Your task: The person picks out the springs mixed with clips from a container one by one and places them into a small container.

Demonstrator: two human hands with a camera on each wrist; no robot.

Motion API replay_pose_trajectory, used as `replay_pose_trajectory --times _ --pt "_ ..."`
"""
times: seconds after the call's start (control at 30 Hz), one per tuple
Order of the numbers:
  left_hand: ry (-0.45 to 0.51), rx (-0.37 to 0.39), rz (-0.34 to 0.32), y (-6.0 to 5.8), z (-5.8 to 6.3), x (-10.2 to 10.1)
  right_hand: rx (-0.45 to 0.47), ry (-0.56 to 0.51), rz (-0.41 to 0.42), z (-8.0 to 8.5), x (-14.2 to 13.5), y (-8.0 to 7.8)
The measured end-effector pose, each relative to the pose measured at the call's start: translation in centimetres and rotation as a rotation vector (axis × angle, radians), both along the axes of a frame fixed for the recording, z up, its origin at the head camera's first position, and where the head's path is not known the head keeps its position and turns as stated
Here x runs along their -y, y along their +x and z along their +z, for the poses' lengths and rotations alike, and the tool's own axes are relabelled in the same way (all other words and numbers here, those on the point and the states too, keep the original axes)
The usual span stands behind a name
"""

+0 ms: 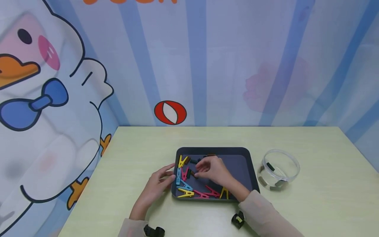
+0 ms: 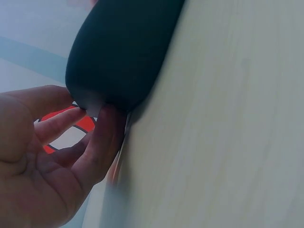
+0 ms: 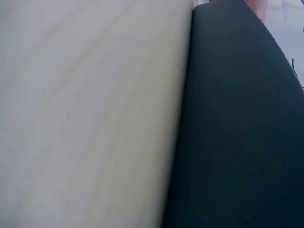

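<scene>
A dark grey tray [image 1: 237, 164] holds yellow, blue and pink clothespins and small dark green and brown ribbed pieces. My left hand [image 1: 158, 182] touches the tray's left edge with thumb and fingertips; the left wrist view shows these fingers [image 2: 97, 142] loosely bent against its outer wall. Over the tray's middle, my right hand [image 1: 214, 171] reaches down with bent fingers. Its thumb tip is at a small brown ribbed piece [image 1: 193, 174]; whether it pinches this cannot be told. Close by are a pink clothespin [image 1: 185, 173] and a blue one [image 1: 178, 176].
Right of the tray stands a clear round container [image 1: 281, 154] with several dark green and brown pieces at its wall. Along the tray's near side lie a yellow clothespin [image 1: 186, 193] and pink clothespins [image 1: 211, 191]. The pale table [image 1: 325, 197] meets a printed backdrop behind.
</scene>
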State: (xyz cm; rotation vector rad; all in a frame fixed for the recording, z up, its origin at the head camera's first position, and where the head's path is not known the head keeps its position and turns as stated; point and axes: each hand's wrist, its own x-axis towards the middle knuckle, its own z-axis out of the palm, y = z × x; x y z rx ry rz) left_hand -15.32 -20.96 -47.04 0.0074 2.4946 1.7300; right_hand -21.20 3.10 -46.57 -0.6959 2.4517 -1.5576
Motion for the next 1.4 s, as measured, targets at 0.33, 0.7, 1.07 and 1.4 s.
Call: replay_pose_trajectory --times 0.33,0.7,1.07,1.4 --pt "0.029 -0.004 0.000 0.2 0.1 -0.1 0.008 0.020 0.013 -0.8 0.1 -0.2" --pt "0.025 0.011 -0.003 0.1 0.1 -0.2 -0.024 0.039 0.001 -1.1 0.4 -0.2" --pt "-0.008 0.012 -0.007 -0.1 -0.1 -0.2 -0.048 0.043 0.014 -1.0 0.7 0.0" --pt "-0.004 -0.002 -0.012 0.0 -0.1 -0.2 -0.061 0.054 0.008 -1.3 0.6 -0.1"
